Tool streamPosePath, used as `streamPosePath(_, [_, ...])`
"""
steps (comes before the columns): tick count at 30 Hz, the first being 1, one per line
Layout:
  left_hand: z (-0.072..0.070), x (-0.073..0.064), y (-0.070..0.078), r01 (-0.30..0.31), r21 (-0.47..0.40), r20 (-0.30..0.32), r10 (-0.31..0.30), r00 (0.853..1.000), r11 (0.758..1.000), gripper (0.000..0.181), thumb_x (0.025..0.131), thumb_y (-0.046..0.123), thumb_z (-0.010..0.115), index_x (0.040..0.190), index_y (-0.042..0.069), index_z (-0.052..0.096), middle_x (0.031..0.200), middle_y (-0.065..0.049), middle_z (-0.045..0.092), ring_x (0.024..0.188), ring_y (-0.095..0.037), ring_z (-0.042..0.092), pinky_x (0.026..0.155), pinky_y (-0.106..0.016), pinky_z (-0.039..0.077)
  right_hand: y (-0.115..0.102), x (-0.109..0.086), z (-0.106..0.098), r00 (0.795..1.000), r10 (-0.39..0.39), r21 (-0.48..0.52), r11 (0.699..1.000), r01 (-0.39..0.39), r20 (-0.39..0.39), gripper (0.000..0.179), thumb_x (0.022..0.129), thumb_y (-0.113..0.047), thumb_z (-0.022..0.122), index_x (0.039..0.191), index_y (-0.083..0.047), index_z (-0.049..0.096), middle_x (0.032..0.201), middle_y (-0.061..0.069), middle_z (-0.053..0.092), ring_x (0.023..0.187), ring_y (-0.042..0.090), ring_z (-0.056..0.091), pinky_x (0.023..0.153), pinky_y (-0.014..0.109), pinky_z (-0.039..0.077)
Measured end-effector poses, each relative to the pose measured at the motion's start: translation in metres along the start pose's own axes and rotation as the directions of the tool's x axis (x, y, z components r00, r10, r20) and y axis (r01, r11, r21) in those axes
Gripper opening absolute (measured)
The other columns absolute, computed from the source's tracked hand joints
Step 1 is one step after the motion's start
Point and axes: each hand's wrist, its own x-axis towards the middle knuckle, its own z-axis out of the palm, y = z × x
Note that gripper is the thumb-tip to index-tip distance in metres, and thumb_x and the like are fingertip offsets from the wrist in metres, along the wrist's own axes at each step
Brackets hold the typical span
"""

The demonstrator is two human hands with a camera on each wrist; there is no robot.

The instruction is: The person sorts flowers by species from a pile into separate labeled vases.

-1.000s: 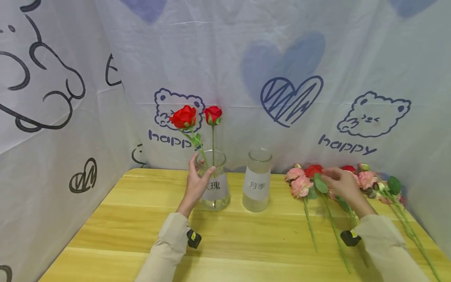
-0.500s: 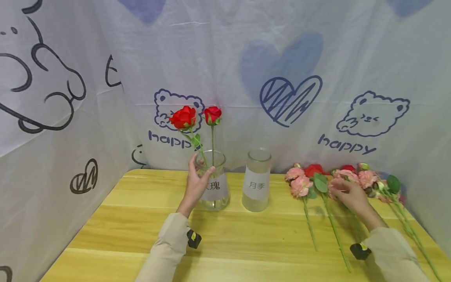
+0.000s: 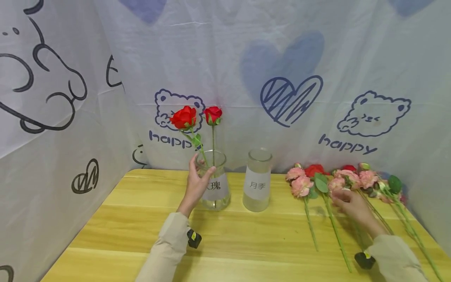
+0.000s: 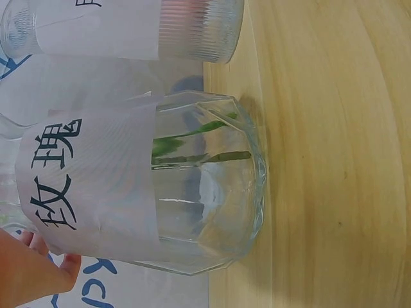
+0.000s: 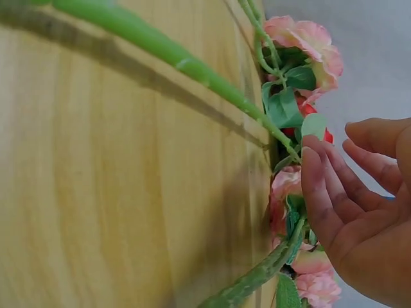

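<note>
My left hand point(image 3: 197, 186) holds the labelled glass vase point(image 3: 222, 201) from its left side, thumb across the front near the neck. Two red roses, one wide point(image 3: 184, 118) and one smaller point(image 3: 213, 114), stand in that vase; stem ends show through the glass in the left wrist view. My right hand point(image 3: 355, 207) hovers over the stems at the right, fingers loosely bent and nothing between them. Just beyond its fingertips lie pink flowers point(image 3: 336, 184). In the right wrist view, a thick green stem point(image 5: 192, 70) runs toward the fingers point(image 5: 314, 186).
A narrower labelled glass vase point(image 3: 256, 204) holding clear liquid stands right of the first. Several pink and red flowers, including a red rose point(image 3: 314, 170), lie along the back right of the wooden table point(image 3: 246, 246). A printed cloth point(image 3: 225, 58) hangs close behind.
My right hand has drawn away from the lying red rose, moving right and nearer to me past the pink flowers. The left hand keeps its place on the vase.
</note>
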Motion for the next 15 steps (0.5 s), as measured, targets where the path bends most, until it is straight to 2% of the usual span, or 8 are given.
streamPosePath(5, [-0.0001, 0.0004, -0.0005, -0.005, -0.004, 0.003, 0.005, 1.0, 1.0, 0.08, 0.09, 0.028, 0.066, 0.152, 0.01, 0.018, 0.143, -0.018, 0.04, 0.134, -0.036, 0.032, 0.108, -0.051, 0.03, 0.0041, -0.001, 0.0036, 1.0, 0.011, 0.032, 0.999, -0.012, 0.019, 0.036, 0.096, 0.0, 0.055, 0.121, 0.024, 0.047, 0.107, 0.035, 0.06, 0.079, 0.021, 0.068, 0.064, 0.031, 0.057])
streamPosePath(8, [-0.0003, 0.0005, -0.0005, -0.003, -0.006, 0.006, 0.003, 1.0, 1.0, 0.08, 0.091, 0.029, 0.066, 0.152, 0.012, 0.018, 0.144, -0.017, 0.04, 0.135, -0.036, 0.032, 0.108, -0.051, 0.03, 0.0036, -0.0027, 0.004, 0.999, 0.04, 0.011, 0.999, -0.041, 0.031, 0.038, 0.095, -0.003, 0.057, 0.123, 0.022, 0.048, 0.106, 0.032, 0.062, 0.082, 0.026, 0.068, 0.065, 0.031, 0.057])
streamPosePath(15, [-0.001, 0.0002, -0.0014, -0.011, -0.001, 0.011, 0.011, 1.0, 1.0, 0.079, 0.091, 0.027, 0.065, 0.152, 0.012, 0.018, 0.144, -0.02, 0.039, 0.135, -0.038, 0.031, 0.108, -0.054, 0.03, 0.0042, -0.0075, 0.0032, 0.993, 0.071, -0.039, 0.997, -0.068, 0.089, 0.043, 0.094, -0.008, 0.06, 0.125, 0.019, 0.049, 0.097, 0.023, 0.065, 0.076, 0.022, 0.065, 0.063, 0.032, 0.056])
